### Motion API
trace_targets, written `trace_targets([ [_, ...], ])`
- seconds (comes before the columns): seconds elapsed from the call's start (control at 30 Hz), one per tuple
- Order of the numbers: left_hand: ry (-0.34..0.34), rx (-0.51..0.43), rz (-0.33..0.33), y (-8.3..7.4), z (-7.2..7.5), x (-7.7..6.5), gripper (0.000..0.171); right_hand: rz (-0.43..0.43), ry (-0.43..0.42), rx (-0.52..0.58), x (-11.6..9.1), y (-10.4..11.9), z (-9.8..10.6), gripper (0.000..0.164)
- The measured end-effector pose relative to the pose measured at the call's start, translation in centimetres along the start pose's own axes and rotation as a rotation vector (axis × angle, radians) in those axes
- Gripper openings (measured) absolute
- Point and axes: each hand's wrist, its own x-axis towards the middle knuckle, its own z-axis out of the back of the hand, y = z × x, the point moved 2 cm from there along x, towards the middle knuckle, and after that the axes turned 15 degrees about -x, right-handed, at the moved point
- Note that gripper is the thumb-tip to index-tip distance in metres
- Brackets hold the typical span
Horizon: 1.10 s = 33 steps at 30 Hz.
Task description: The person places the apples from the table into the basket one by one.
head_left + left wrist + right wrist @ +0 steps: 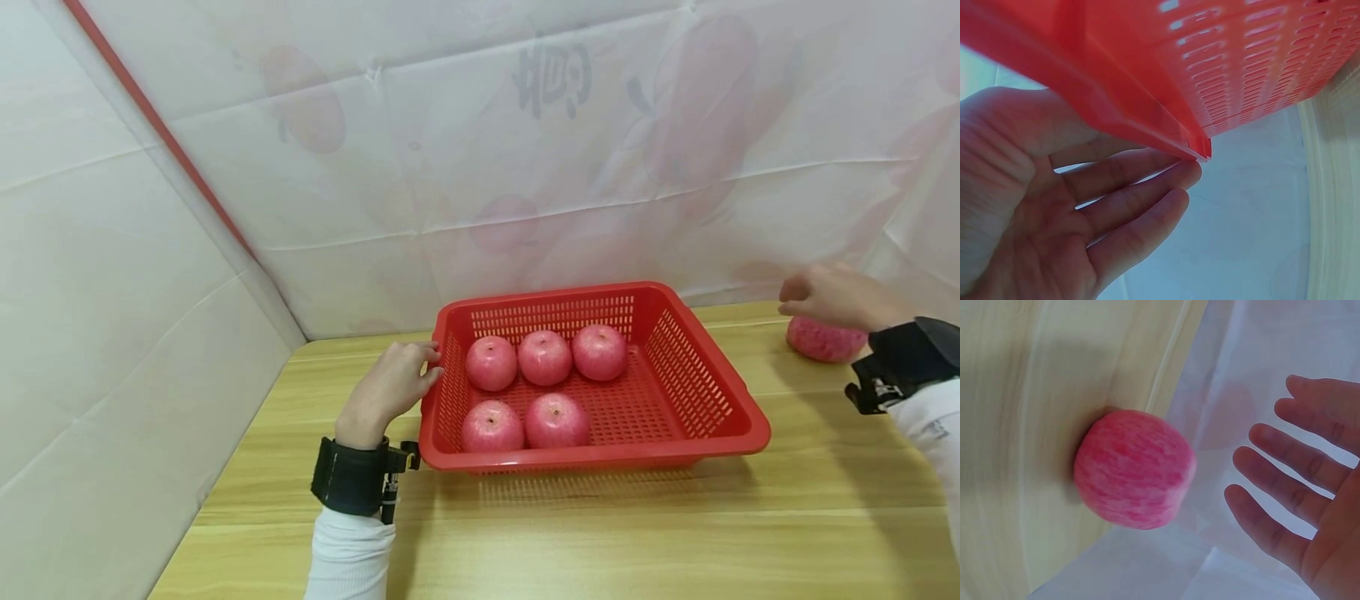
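My left hand is at the left rim of a red plastic basket. In the left wrist view its fingers are loosely extended, fingertips right at the rim's underside, and part of the thumb side is hidden behind the rim. Several pink-red apples sit in the basket, toward its left and middle. Over on the far right, my right hand hovers just above a single apple on the table. The right wrist view shows this apple apart from the spread fingers, with nothing held.
The basket stands on a wood-grain table, near its back edge. Pale printed sheeting rises behind the table, and more sheeting hangs on the left. Each wrist wears a black strap with a small mount.
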Motion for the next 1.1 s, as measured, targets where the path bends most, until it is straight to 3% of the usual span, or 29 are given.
trace_targets([
  [0.67, 0.006, -0.003, 0.015, -0.2, 0.1, -0.1, 0.018, -0.058, -0.014, -0.026, -0.6, -1.0, -1.6, 0.026],
  [1.1, 0.003, -0.002, 0.015, -0.2, 0.1, -0.2, 0.019, -0.11, -0.088, -0.08, -1.3, -2.4, -3.2, 0.023],
])
